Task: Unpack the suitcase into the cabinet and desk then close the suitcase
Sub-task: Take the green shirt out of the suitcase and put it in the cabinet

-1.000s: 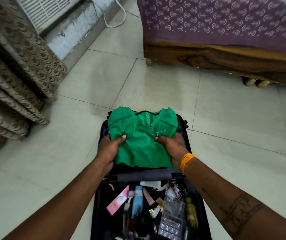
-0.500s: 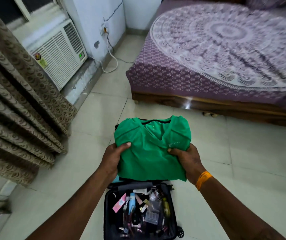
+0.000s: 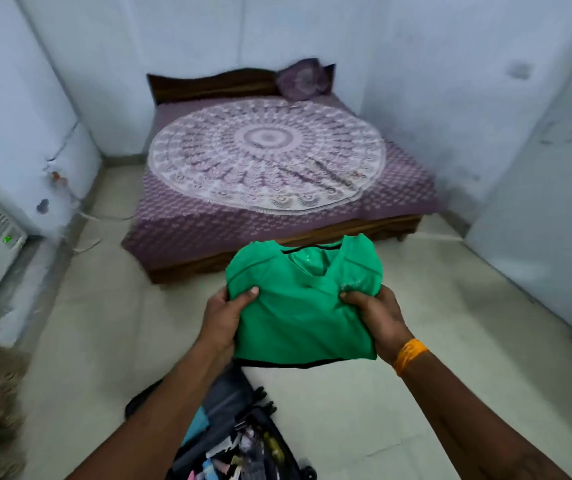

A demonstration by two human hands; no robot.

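Both bare forearms reach up from the lower edge of the frame toward its centre, converging slightly. The left hand sits just left of centre, thumb laid flat on top and fingers curled underneath, pinching the left edge of a folded green T-shirt. The right hand, right of centre, grips the opposite edge the same way, thumb on top. An orange band circles the right wrist.

Bright green folded shirt with black trim; purple bedspread bearing a white mandala (paisley-dotted border); orange wristband; pale blue walls; cream floor tiles.
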